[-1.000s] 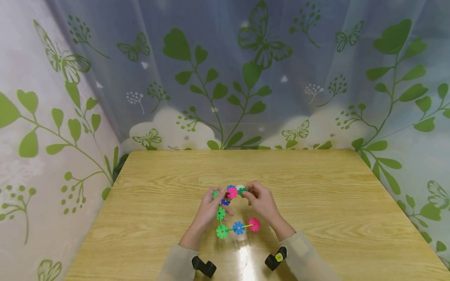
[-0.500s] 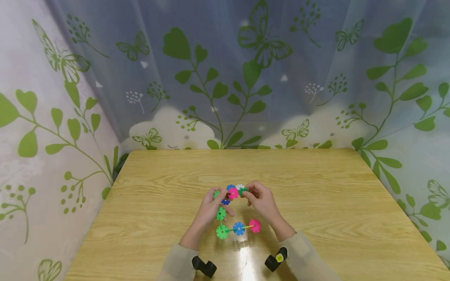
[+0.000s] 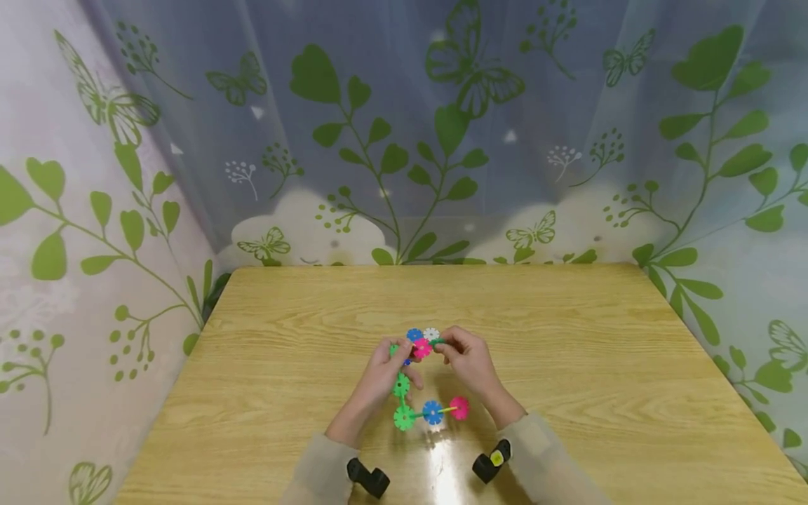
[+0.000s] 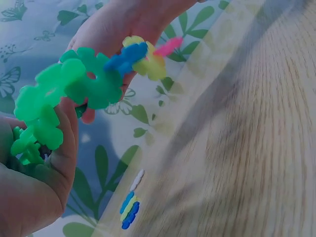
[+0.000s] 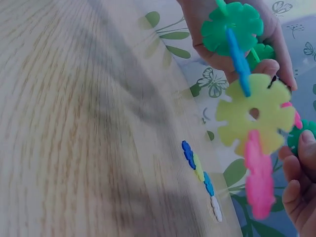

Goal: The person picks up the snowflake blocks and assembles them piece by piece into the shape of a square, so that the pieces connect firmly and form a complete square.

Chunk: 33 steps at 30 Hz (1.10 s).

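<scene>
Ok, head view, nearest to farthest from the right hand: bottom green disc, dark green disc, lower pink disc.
1. Dark green disc, pinched by the right hand.
2. Lower pink disc, below the hand.
3. Bottom green disc, below and farther left.

Desk (image 3: 303, 308): light wood-grain surface; bright reflection (image 3: 444, 468) on its near part. Directly behind the desk: blue-grey curtain (image 3: 391, 56), printed with green leaf sprays (image 3: 394, 160), butterflies (image 3: 533, 231) and a pale cloud (image 3: 309, 228). Left of the desk: pale hanging (image 3: 82, 337), similarly printed. Right of the desk: another whitish hanging (image 3: 735, 235), leaf and butterfly pattern, reaching down past the desk's side.
</scene>
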{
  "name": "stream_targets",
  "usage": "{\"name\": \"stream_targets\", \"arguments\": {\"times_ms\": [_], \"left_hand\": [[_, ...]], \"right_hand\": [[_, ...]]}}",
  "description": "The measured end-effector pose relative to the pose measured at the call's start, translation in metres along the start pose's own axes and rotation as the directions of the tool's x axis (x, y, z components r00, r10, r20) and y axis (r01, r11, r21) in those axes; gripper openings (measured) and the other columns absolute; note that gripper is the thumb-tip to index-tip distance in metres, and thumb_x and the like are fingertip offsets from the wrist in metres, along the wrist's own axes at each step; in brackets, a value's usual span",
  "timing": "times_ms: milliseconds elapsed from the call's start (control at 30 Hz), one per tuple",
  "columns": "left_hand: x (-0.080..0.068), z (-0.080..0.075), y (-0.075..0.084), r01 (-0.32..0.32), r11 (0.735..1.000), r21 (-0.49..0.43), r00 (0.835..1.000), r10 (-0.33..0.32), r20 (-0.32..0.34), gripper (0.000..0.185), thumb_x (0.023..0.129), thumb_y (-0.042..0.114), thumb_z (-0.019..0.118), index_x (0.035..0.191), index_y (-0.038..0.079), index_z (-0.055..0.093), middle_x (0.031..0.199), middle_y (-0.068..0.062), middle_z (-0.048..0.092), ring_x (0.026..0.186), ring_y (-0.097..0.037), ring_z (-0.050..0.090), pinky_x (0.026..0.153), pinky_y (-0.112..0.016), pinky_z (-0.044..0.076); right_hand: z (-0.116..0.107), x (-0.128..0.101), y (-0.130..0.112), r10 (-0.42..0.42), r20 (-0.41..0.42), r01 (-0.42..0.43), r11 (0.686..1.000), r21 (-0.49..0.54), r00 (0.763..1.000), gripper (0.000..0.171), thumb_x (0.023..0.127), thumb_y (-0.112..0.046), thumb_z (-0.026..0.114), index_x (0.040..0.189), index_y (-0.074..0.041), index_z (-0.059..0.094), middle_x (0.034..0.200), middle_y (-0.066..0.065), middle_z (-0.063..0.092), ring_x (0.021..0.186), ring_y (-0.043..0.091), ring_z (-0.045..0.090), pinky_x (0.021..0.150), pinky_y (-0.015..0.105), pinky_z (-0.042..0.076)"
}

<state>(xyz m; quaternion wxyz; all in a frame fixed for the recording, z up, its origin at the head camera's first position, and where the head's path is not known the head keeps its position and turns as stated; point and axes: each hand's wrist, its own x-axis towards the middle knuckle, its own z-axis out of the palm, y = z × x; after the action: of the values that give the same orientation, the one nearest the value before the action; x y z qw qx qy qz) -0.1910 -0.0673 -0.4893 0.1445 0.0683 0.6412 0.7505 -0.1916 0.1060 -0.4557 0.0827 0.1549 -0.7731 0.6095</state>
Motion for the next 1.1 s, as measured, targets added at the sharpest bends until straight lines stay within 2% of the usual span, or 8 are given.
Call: {"name": "stream_targets", "arguments": {"times_ms": [167,333,467,567,733,867,967,1100], "left_hand": [[-0.001,-0.001,0.0,0.014,1.0,0.003,1.0,-0.014,0.009,0.04,0.099,0.037,0.044,0.116,0.001,0.038,0.111,-0.028,0.052,0.06,-0.019,0.059,0.04,-0.029,0.05],[-0.002,-0.003,0.001,0.025,1.0,-0.007,0.999,-0.024,0.033,0.038,0.099,0.036,0.044,0.115,0.002,0.038,0.111,-0.028,0.05,0.061,-0.019,0.059,0.041,-0.027,0.048],[-0.001,-0.007,0.001,0.035,0.999,0.017,0.999,-0.035,0.017,0.036,0.099,0.035,0.044,0.114,0.003,0.038,0.087,-0.028,0.057,0.057,-0.023,0.057,0.04,-0.031,0.049],[0.0,-0.009,0.002,0.026,0.999,0.029,0.999,-0.027,0.022,0.038,0.099,0.036,0.044,0.114,0.002,0.037,0.069,-0.022,0.057,0.05,-0.024,0.054,0.039,-0.035,0.051],[-0.001,-0.01,0.002,0.023,1.0,0.006,0.998,-0.024,0.057,0.047,0.098,0.041,0.043,0.118,-0.001,0.035,0.066,-0.013,0.058,0.046,-0.02,0.053,0.04,-0.036,0.052],[-0.002,-0.011,0.004,0.039,0.999,-0.022,0.998,-0.038,0.048,0.057,0.095,0.046,0.046,0.125,-0.002,0.036,0.077,-0.021,0.059,0.051,-0.021,0.056,0.042,-0.035,0.053],[-0.002,-0.011,0.007,0.035,0.999,-0.028,0.998,-0.033,0.056,0.057,0.094,0.048,0.047,0.125,0.001,0.041,0.087,-0.027,0.058,0.058,-0.027,0.06,0.047,-0.04,0.055],[-0.003,-0.012,0.008,0.013,0.999,-0.032,0.997,-0.011,0.078,0.052,0.095,0.047,0.046,0.124,0.005,0.045,0.097,-0.031,0.057,0.067,-0.03,0.063,0.054,-0.048,0.056]], "right_hand": [[-0.001,0.003,0.018,-0.006,0.049,0.008,1.0,-0.029,0.999,0.008,0.084,0.011,0.06,0.078,0.006,0.061,0.072,0.02,0.061,0.06,0.041,0.051,0.048,0.017,0.039],[-0.002,0.006,0.036,-0.036,0.071,0.043,0.993,-0.107,0.997,0.011,0.084,0.005,0.063,0.077,-0.004,0.065,0.069,0.003,0.058,0.057,0.026,0.051,0.047,0.019,0.039],[-0.001,0.007,0.039,-0.172,0.133,0.195,0.962,-0.193,0.976,0.014,0.082,0.006,0.066,0.075,-0.006,0.064,0.065,-0.001,0.054,0.055,0.011,0.045,0.045,0.02,0.039],[0.0,0.005,0.039,-0.215,0.148,0.245,0.944,-0.223,0.965,0.015,0.081,0.007,0.066,0.074,-0.006,0.064,0.062,-0.002,0.051,0.055,0.006,0.042,0.045,0.02,0.039],[0.003,0.002,0.036,-0.117,0.101,0.133,0.976,-0.171,0.988,0.012,0.083,0.006,0.064,0.078,-0.004,0.065,0.064,-0.004,0.053,0.056,0.011,0.047,0.046,0.02,0.04],[0.002,0.0,0.025,-0.032,0.099,0.041,0.996,-0.083,0.995,0.009,0.086,0.006,0.06,0.08,0.0,0.063,0.07,0.011,0.059,0.061,0.026,0.053,0.049,0.022,0.043],[-0.001,-0.001,0.011,0.016,0.101,-0.014,1.0,-0.021,0.995,0.006,0.088,0.006,0.058,0.083,0.004,0.061,0.077,0.019,0.062,0.067,0.038,0.053,0.052,0.024,0.044],[-0.004,-0.002,-0.001,0.041,0.115,-0.042,0.999,0.002,0.992,0.005,0.089,0.003,0.058,0.087,0.006,0.061,0.076,0.014,0.061,0.072,0.047,0.051,0.053,0.022,0.043]]}}
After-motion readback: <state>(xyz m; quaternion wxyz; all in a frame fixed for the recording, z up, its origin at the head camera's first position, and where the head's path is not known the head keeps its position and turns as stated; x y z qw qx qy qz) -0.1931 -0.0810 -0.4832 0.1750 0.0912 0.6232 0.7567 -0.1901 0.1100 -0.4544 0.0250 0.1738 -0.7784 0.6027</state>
